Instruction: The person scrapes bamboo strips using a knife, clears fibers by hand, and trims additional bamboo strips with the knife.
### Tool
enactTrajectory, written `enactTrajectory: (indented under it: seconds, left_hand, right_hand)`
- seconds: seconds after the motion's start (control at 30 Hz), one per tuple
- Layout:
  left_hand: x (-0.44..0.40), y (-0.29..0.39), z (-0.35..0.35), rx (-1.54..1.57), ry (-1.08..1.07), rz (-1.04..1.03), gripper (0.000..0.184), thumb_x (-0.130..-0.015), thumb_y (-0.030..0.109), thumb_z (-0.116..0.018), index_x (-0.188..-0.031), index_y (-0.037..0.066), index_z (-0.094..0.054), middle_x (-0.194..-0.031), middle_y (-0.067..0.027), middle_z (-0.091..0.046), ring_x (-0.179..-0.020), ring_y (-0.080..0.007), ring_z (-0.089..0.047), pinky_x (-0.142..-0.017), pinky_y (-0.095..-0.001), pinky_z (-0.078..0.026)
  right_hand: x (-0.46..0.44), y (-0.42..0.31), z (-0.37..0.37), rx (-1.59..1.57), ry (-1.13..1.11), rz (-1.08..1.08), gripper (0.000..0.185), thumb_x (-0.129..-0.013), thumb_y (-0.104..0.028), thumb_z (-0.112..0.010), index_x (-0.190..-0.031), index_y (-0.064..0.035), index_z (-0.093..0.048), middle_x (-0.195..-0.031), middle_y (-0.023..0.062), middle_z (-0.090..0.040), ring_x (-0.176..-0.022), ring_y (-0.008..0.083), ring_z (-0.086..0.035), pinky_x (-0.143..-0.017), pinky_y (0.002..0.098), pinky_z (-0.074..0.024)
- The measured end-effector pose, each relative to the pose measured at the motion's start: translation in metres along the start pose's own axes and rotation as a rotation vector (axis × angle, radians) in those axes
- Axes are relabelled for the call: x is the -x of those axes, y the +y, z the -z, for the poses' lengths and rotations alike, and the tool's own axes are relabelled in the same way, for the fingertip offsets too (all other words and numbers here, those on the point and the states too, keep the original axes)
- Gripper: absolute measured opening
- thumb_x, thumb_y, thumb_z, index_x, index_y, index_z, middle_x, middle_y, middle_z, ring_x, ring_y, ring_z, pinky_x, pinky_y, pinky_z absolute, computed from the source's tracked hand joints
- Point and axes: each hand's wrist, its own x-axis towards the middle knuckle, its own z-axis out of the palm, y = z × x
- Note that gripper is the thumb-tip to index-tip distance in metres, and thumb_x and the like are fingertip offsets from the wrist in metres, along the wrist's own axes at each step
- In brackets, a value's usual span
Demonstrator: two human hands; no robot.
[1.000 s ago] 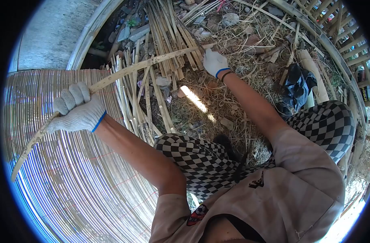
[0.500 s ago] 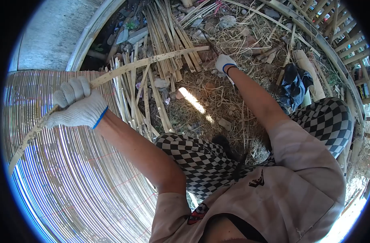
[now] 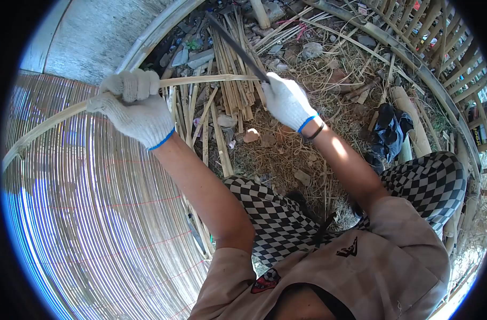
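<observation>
My left hand [image 3: 135, 109], in a white knitted glove with a blue cuff, is closed round a long pale bamboo strip [image 3: 206, 79]. The strip bends down past the hand to the far left edge of the view. My right hand [image 3: 288, 101], gloved the same way, grips a long dark-bladed knife [image 3: 234, 44] whose handle is hidden in the fist. Its blade points up and left, and its base meets or crosses the strip's right end. Whether the edge cuts into the strip cannot be made out.
A slatted bamboo screen [image 3: 99, 213] spreads on the left. Cut bamboo strips [image 3: 225, 64] lie in a pile beyond the hands. A black plastic bag [image 3: 388, 128] lies on the straw-strewn ground at right, near a curved bamboo rail [image 3: 406, 50] and a lattice fence [image 3: 456, 58].
My right hand has come closer and left, raising the knife so its blade points up-left by the strip's end. My left hand has moved right and slightly up; the strip now shows a paler, cleaner side.
</observation>
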Motion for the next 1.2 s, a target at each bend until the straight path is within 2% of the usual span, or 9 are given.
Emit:
enactTrajectory:
  seconds: [0.2,0.37,0.43,0.7,0.8,0.93,1.03,1.07,1.2]
  left_hand:
    - [0.002,-0.008,-0.023,0.062,-0.041,-0.064,0.063,-0.097,0.07,-0.047,-0.062,0.019,-0.036,-0.052,0.0072,-0.024,-0.044,-0.0078,-0.017,-0.038,-0.0288,-0.013]
    - [0.009,-0.011,-0.027,0.029,0.028,-0.083,0.062,-0.098,0.07,-0.044,-0.063,0.021,-0.032,-0.051,0.0074,-0.022,-0.043,-0.0067,-0.014,-0.037,-0.0272,-0.011]
    - [0.006,-0.01,-0.018,-0.016,0.022,-0.112,0.062,-0.098,0.07,-0.044,-0.063,0.021,-0.032,-0.051,0.0074,-0.021,-0.043,-0.0067,-0.014,-0.036,-0.0273,-0.011]
    - [0.009,-0.005,0.002,-0.024,0.05,-0.128,0.065,-0.097,0.072,-0.046,-0.059,0.022,-0.029,-0.048,0.0072,-0.02,-0.04,-0.0076,-0.016,-0.034,-0.0273,-0.014]
    - [0.007,-0.009,-0.01,-0.076,-0.008,-0.136,0.065,-0.095,0.075,-0.045,-0.059,0.023,-0.027,-0.049,0.0076,-0.019,-0.042,-0.0074,-0.014,-0.035,-0.0271,-0.013]
    - [0.014,-0.002,-0.004,-0.089,0.06,-0.112,0.066,-0.094,0.075,-0.045,-0.06,0.022,-0.026,-0.051,0.0074,-0.018,-0.043,-0.0073,-0.014,-0.036,-0.027,-0.013]
    - [0.004,-0.009,-0.013,-0.044,0.084,-0.088,0.066,-0.094,0.076,-0.044,-0.059,0.022,-0.025,-0.05,0.0073,-0.018,-0.043,-0.007,-0.014,-0.036,-0.0272,-0.013]
    - [0.005,-0.007,-0.018,-0.07,0.097,-0.091,0.066,-0.094,0.076,-0.042,-0.059,0.022,-0.025,-0.05,0.0074,-0.018,-0.043,-0.007,-0.014,-0.036,-0.0272,-0.013]
    - [0.007,-0.008,0.001,-0.099,0.115,-0.081,0.065,-0.098,0.074,-0.039,-0.061,0.022,-0.025,-0.051,0.0069,-0.018,-0.043,-0.0078,-0.014,-0.036,-0.0278,-0.015]
  right_hand:
    - [0.014,-0.127,0.033,0.23,-0.07,0.333,0.024,-0.095,-0.021,-0.061,-0.104,-0.0006,-0.053,-0.063,0.0178,-0.062,-0.06,0.0394,-0.066,-0.055,0.0468,-0.0535]
    - [0.006,-0.084,0.002,-0.03,-0.189,0.114,0.024,-0.094,-0.019,-0.061,-0.104,0.0001,-0.052,-0.061,0.0195,-0.061,-0.059,0.0406,-0.066,-0.053,0.048,-0.0526]
    - [0.01,-0.099,0.008,0.152,-0.077,0.253,0.021,-0.096,-0.019,-0.059,-0.104,0.0,-0.053,-0.061,0.0203,-0.062,-0.058,0.041,-0.066,-0.052,0.0486,-0.0525]
    - [-0.004,-0.084,0.002,0.112,-0.24,0.178,0.025,-0.095,-0.021,-0.06,-0.1,0.0015,-0.053,-0.066,0.0212,-0.065,-0.066,0.0416,-0.068,-0.058,0.0493,-0.0551]
    - [0.012,-0.104,0.011,0.188,-0.119,0.301,0.023,-0.094,-0.02,-0.06,-0.1,0.0024,-0.055,-0.067,0.0223,-0.065,-0.068,0.0414,-0.069,-0.058,0.0495,-0.0555]
    - [-0.025,-0.016,-0.028,0.14,-0.266,-0.101,0.029,-0.088,-0.017,-0.066,-0.102,0.0086,-0.063,-0.08,0.03,-0.07,-0.077,0.0401,-0.074,-0.069,0.0466,-0.0599]
    - [-0.013,-0.044,-0.013,0.244,-0.184,-0.016,0.029,-0.088,-0.019,-0.064,-0.104,0.0057,-0.064,-0.084,0.0277,-0.071,-0.079,0.0421,-0.073,-0.073,0.0473,-0.0592]
    - [-0.005,-0.056,-0.013,0.182,-0.137,0.016,0.022,-0.095,-0.017,-0.056,-0.104,0.0019,-0.06,-0.077,0.0255,-0.069,-0.074,0.0418,-0.071,-0.069,0.0534,-0.0569]
    - [-0.009,-0.027,-0.046,0.072,-0.113,0.063,0.024,-0.094,-0.023,-0.061,-0.102,-0.0007,-0.057,-0.068,0.0213,-0.066,-0.068,0.0418,-0.069,-0.061,0.0504,-0.0558]
